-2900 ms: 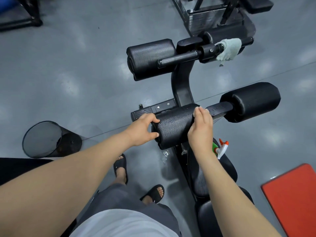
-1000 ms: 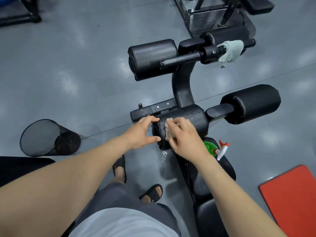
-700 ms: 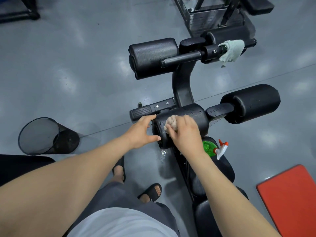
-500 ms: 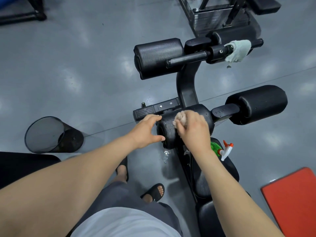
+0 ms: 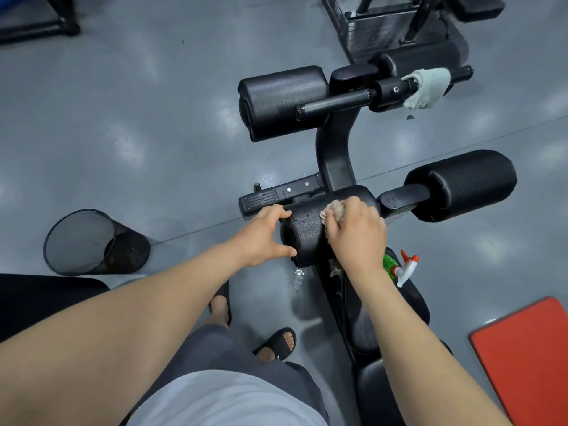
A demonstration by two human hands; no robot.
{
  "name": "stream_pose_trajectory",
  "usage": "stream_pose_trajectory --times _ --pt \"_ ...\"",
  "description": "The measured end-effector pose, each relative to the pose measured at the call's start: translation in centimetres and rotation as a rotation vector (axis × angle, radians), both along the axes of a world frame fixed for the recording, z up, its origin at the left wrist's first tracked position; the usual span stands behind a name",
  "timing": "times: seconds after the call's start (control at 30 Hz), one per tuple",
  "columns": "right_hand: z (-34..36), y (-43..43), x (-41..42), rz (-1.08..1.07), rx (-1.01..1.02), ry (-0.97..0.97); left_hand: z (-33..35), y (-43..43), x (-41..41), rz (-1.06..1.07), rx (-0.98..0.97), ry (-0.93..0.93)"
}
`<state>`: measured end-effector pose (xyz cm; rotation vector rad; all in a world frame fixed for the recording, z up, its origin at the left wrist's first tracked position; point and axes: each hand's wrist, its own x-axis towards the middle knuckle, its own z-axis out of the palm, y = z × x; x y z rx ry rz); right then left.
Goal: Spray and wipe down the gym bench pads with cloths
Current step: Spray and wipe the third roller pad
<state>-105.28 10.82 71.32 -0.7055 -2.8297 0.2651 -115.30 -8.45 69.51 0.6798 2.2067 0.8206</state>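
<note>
A black gym bench stands before me with several roller pads. My left hand grips the left end of the near roller pad, thumb below and fingers over the top. My right hand holds a bunched pinkish cloth and presses it on top of that same pad. A green spray bottle with a white and orange trigger lies on the bench seat just right of my right wrist. A pale green cloth hangs on the far bar. The other roller pads are untouched.
A black mesh bin stands on the grey floor to the left. A red mat lies at the lower right. A weight machine frame stands at the back. My feet in sandals are beside the bench. A small wet spot marks the floor under the pad.
My right hand has slid the pinkish cloth from the left end face of the near pad up onto its top and rightward. My left hand has kept its grip.
</note>
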Motion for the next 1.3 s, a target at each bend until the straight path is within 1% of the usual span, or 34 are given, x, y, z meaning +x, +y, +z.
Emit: stream_pose_trajectory --times 0.07,0.1,0.2,0.27,0.3,0.37,0.5,0.57,0.63,0.77,0.83,0.87,0.93,1.03,1.1,1.17,1.23,1.3 --pt "-0.1 -0.5 0.1 -0.002 -0.014 0.017 0.1 0.0 -0.2 -0.001 -0.010 -0.011" --pt "-0.2 -1.2 0.3 0.044 -0.041 0.042 0.1 0.1 -0.3 -0.002 -0.011 -0.020" --pt "-0.7 -3.1 1.4 0.275 -0.124 0.071 0.4 0.4 -0.7 -0.020 -0.024 -0.019" --pt "-0.9 -2.6 1.7 0.345 -0.098 0.061 0.7 0.6 -1.1 -0.040 -0.036 -0.011" --pt "-0.8 -1.8 1.7 0.339 -0.074 0.062 0.9 0.6 -1.3 -0.047 -0.045 -0.013" --pt "-0.9 0.3 1.8 0.254 -0.057 0.080 1.1 0.8 -1.7 -0.051 -0.057 -0.014" --pt "-1.3 4.9 2.3 -0.067 -0.145 0.186 1.3 1.1 -2.1 -0.051 -0.065 -0.010" --pt "-1.5 4.9 2.2 -0.152 -0.160 0.188 1.1 1.0 -2.2 -0.046 -0.062 -0.008" --pt "-1.5 3.2 2.0 -0.097 -0.167 0.193 1.0 1.0 -2.2 -0.045 -0.060 -0.004" --pt "-1.5 -1.4 3.1 0.226 -0.150 0.198 1.0 1.3 -2.2 -0.049 -0.068 -0.005" --pt "-1.5 -1.4 4.0 0.354 -0.152 0.193 1.1 1.5 -2.2 -0.077 -0.078 -0.010" --pt "-1.4 -0.7 4.2 0.378 -0.159 0.190 1.2 1.7 -2.2 -0.104 -0.098 0.003" --pt "-1.7 1.4 4.3 0.310 -0.180 0.192 1.2 1.9 -2.2 -0.148 -0.143 0.040" --pt "-1.4 3.9 3.6 0.016 -0.280 0.217 1.3 1.9 -2.3 -0.156 -0.156 0.066" --pt "-0.7 3.5 3.0 -0.095 -0.328 0.204 1.3 1.9 -2.2 -0.146 -0.153 0.071" --pt "-0.3 1.6 2.6 -0.067 -0.319 0.199 1.4 1.9 -2.2 -0.140 -0.154 0.078" --pt "-0.1 -0.7 2.7 0.058 -0.308 0.167 1.5 2.0 -2.1 -0.134 -0.161 0.077" --pt "-0.5 -2.4 3.2 0.214 -0.300 0.091 1.6 2.0 -2.1 -0.129 -0.166 0.070"
